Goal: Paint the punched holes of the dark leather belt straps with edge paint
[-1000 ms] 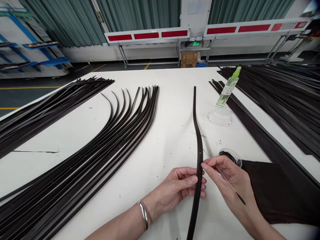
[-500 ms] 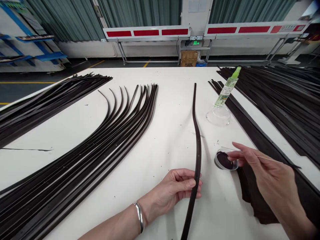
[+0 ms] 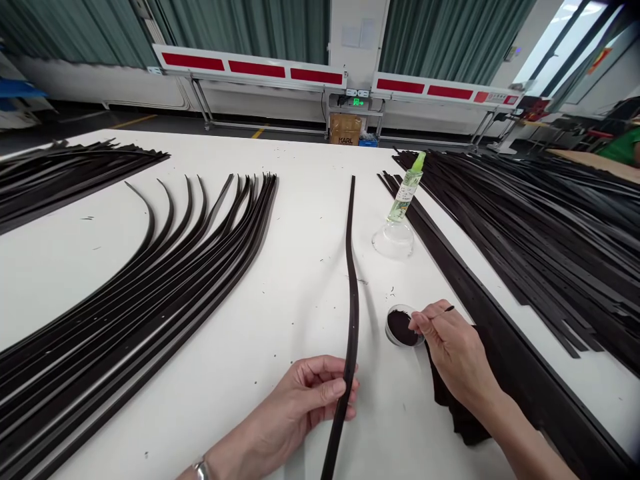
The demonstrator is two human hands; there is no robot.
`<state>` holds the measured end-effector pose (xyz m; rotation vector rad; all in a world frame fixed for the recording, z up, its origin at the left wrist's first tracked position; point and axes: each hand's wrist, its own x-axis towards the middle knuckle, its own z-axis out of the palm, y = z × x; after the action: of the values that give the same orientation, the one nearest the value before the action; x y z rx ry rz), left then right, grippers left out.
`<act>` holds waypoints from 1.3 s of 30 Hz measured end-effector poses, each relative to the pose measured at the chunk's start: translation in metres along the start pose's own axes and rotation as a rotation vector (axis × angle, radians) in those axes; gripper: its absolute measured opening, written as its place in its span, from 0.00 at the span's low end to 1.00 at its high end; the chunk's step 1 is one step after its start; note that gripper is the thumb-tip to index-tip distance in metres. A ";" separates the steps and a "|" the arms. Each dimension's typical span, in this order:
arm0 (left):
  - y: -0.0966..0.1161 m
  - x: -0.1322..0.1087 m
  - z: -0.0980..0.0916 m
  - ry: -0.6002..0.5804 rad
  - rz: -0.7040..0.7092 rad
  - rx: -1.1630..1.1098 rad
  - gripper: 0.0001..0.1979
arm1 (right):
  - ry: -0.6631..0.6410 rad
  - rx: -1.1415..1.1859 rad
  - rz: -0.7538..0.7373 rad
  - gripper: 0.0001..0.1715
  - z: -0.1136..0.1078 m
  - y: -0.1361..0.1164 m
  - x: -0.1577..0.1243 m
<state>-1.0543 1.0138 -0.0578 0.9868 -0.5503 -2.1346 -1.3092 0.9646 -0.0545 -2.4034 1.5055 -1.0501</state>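
Observation:
My left hand (image 3: 305,400) pinches a long black leather strap (image 3: 351,293) that stands on edge and runs away from me across the white table (image 3: 300,220). My right hand (image 3: 450,347) is closed on a thin brush (image 3: 443,311), its tip down in a small round dish of dark dye (image 3: 401,327) just right of the strap. A dark cloth (image 3: 460,413) lies under my right wrist.
A fan of several black straps (image 3: 150,300) lies at the left, another bundle (image 3: 60,173) at the far left, and a big pile (image 3: 540,227) at the right. A green spray bottle (image 3: 406,190) stands by a clear glass dish (image 3: 393,240). Red-and-white rails and a cardboard box stand beyond.
My right hand left the strap, swung right with the brush, then came to the dye dish and dipped the tip in. The view shifted rightwards. My left hand kept its hold.

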 end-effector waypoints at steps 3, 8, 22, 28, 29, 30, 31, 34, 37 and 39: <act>-0.001 0.000 -0.001 -0.002 0.000 -0.006 0.10 | -0.007 -0.011 -0.008 0.14 0.001 0.001 0.000; -0.005 -0.001 -0.003 0.004 0.004 -0.012 0.09 | -0.008 -0.011 -0.007 0.15 0.003 0.002 -0.001; -0.003 -0.002 -0.001 -0.023 0.032 -0.030 0.08 | 0.148 0.536 0.472 0.20 -0.013 -0.026 -0.008; -0.007 0.000 -0.004 -0.063 0.072 -0.099 0.10 | 0.064 0.468 0.174 0.17 0.000 -0.063 -0.017; -0.007 0.000 -0.004 -0.073 0.071 -0.106 0.10 | 0.049 0.466 0.072 0.16 0.002 -0.067 -0.018; -0.008 0.001 -0.004 -0.076 0.067 -0.113 0.10 | 0.038 0.478 -0.028 0.15 0.004 -0.071 -0.018; -0.008 0.001 -0.004 -0.072 0.063 -0.119 0.11 | 0.037 0.495 -0.114 0.14 0.007 -0.074 -0.018; -0.008 0.001 -0.004 -0.047 0.054 -0.133 0.11 | 0.043 0.516 -0.242 0.17 0.014 -0.075 -0.018; -0.008 0.002 -0.004 -0.055 0.060 -0.141 0.11 | 0.049 0.499 -0.267 0.19 0.017 -0.073 -0.018; -0.009 0.002 -0.004 -0.069 0.069 -0.140 0.11 | 0.046 0.484 -0.265 0.19 0.017 -0.072 -0.019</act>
<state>-1.0555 1.0174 -0.0668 0.8088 -0.4541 -2.1210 -1.2497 1.0117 -0.0454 -2.2669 0.8227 -1.3437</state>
